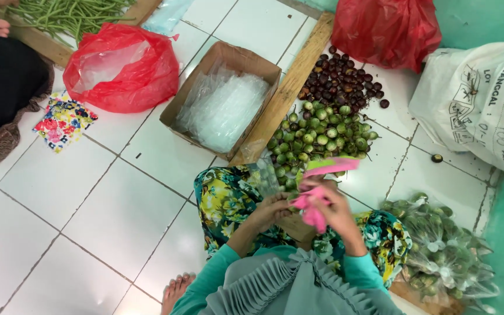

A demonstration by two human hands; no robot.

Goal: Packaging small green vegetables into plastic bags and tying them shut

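While the left hand pinched a clear plastic bag above the lap, the right hand was closed on a pink strip. Both looked light, limp and slippery, best gripped at the edges, beside the green eggplants.

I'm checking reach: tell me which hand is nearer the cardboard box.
Left. The left hand lies just below the cardboard box; the right hand is farther right, by the green pile.
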